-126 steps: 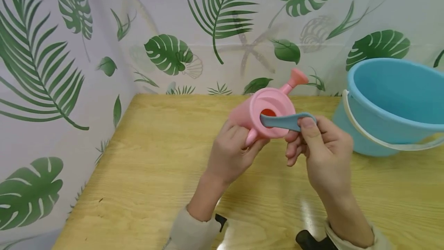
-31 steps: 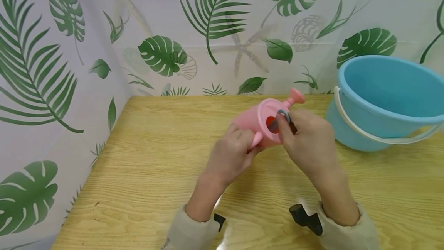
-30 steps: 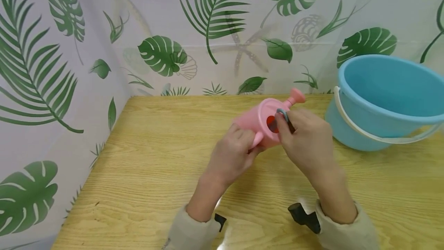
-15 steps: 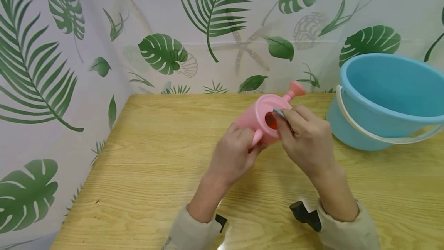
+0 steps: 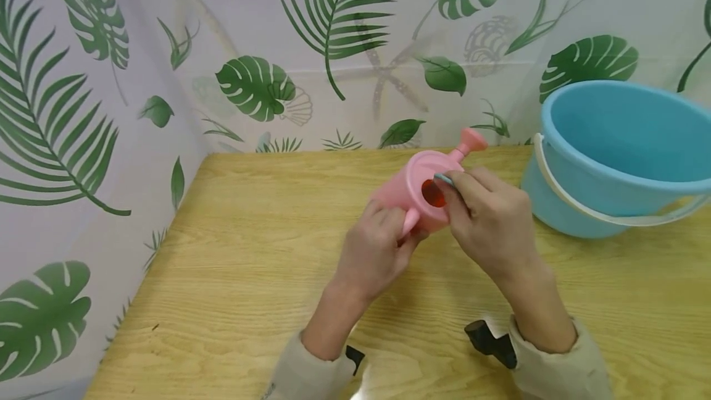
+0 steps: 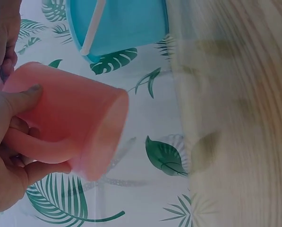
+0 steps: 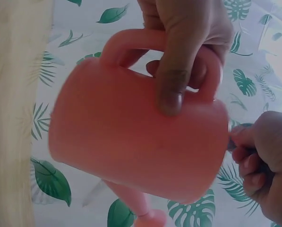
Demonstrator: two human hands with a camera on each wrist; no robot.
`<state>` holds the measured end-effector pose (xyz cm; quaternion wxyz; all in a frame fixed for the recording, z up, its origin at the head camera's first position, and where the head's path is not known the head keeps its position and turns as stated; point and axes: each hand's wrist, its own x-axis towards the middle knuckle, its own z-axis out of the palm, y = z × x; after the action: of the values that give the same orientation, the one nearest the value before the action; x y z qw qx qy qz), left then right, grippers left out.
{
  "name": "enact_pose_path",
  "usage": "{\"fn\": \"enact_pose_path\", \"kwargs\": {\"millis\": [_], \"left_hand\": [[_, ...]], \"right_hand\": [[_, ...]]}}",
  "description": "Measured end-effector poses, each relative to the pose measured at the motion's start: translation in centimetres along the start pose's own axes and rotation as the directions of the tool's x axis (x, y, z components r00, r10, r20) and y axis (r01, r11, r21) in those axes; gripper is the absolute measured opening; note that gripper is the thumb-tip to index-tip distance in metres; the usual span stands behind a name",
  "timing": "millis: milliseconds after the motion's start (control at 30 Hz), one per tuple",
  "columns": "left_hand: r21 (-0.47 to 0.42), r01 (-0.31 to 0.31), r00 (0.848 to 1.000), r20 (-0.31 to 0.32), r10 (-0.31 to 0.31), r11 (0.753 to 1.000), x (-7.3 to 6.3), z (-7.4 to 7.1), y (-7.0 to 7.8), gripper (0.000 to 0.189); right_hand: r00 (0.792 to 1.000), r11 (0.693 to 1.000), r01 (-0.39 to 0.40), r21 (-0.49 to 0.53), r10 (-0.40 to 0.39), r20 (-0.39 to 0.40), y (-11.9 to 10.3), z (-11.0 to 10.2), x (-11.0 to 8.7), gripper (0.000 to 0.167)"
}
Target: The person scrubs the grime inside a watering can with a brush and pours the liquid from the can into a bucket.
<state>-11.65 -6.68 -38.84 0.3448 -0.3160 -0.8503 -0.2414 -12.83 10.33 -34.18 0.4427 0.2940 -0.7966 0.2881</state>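
A pink toy watering can (image 5: 391, 193) is held tilted over the table, its open end turned toward the head camera and its spout (image 5: 469, 141) pointing to the back right. My left hand (image 5: 369, 249) grips its looped handle (image 7: 136, 38), the thumb pressed against the body in the right wrist view. Inside the can's rim is a round red opening (image 5: 430, 195). My right hand (image 5: 491, 221) pinches a flat blue-grey handle (image 5: 442, 178) right at that opening. Fingers cover most of this handle, and its far end is hidden.
A large light-blue bucket (image 5: 589, 202) with a white carrying handle (image 5: 611, 223) stands on the wooden table (image 5: 250, 264) to the right, close by the right hand. Behind the table hangs a white leaf-print backdrop (image 5: 344, 116). Black wrist mounts (image 5: 491, 343) stick out near the cuffs.
Four seconds ago the blue-grey handle lay sideways across the opening; since then my right hand moved left over the can's mouth, covering most of it. In the last half second little has moved.
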Motion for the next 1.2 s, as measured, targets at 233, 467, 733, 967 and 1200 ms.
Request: {"fn": "enact_pose_path", "kwargs": {"millis": [233,467,733,967,1200], "left_hand": [[0.004,-0.006,1.0,0.0,0.006,1.0,0.0,-0.2,-0.1,0.03],[0.003,-0.091,0.991,-0.098,0.091,0.996,0.1,-0.2,-0.3,0.034],[0.062,-0.104,0.989,-0.095,0.109,0.993,-0.2,0.1,-0.1,0.035],[0.042,-0.059,0.996,-0.067,0.062,0.997,-0.3,-0.1,0.1,0.034],[-0.03,0.029,1.0,-0.011,-0.029,0.999,-0.1,-0.2,0.1,0.035]], "right_hand": [[0.995,0.998,0.048,0.044,-0.044,-0.085,-0.4,0.2,-0.1,0.033],[0.998,0.999,-0.046,0.025,0.047,-0.04,-0.7,0.0,-0.2,0.024],[0.977,0.98,-0.197,-0.004,0.197,0.079,-0.5,-1.3,0.0,0.033],[0.995,0.997,-0.076,-0.029,0.078,0.066,-0.7,-0.3,-0.2,0.015],[0.985,0.996,0.05,0.079,-0.036,-0.17,-0.1,0.6,-0.2,0.015]]}}
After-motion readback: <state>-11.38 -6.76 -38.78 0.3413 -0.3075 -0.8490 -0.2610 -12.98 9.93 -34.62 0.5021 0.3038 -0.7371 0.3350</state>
